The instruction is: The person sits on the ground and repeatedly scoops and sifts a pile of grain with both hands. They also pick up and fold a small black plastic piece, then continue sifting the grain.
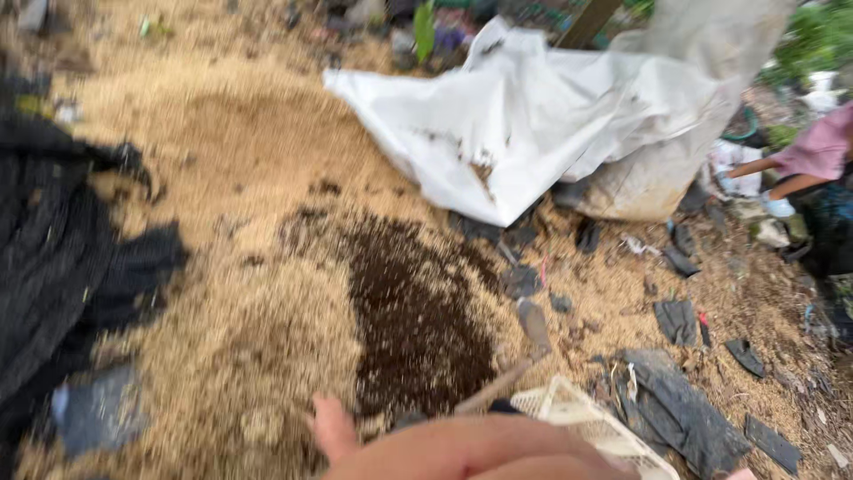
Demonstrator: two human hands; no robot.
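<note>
At the very bottom, closest to the viewer, one bare hand (pixel 462 449) comes into view, with the thumb pointing up to the left. I cannot tell which hand it is, and its fingers are cut off by the edge, so I cannot say whether they are wide or closed on something. Just beside it, touching or almost touching, is a white plastic basket (pixel 591 422) with a lattice wall, lying tilted. It looks light and rather stiff, but such thin mesh may crack, so I think the rim is the best place to hold it. A thin wooden stick (pixel 498 387) leans next to the basket.

A little further, the ground is covered with pale husk or sawdust (pixel 249 293), loose and dry, which would slip between the fingers. On it lies a dark patch of soil (pixel 413 311), crumbly and heavier, I think. Black plastic scraps (pixel 675 409) lie to the right, and black cloth (pixel 53 258) to the left.

Far behind, a big white sack (pixel 524 124) lies soft and crumpled. At the right edge, another person's arm in a pink sleeve (pixel 813 151) reaches down.
</note>
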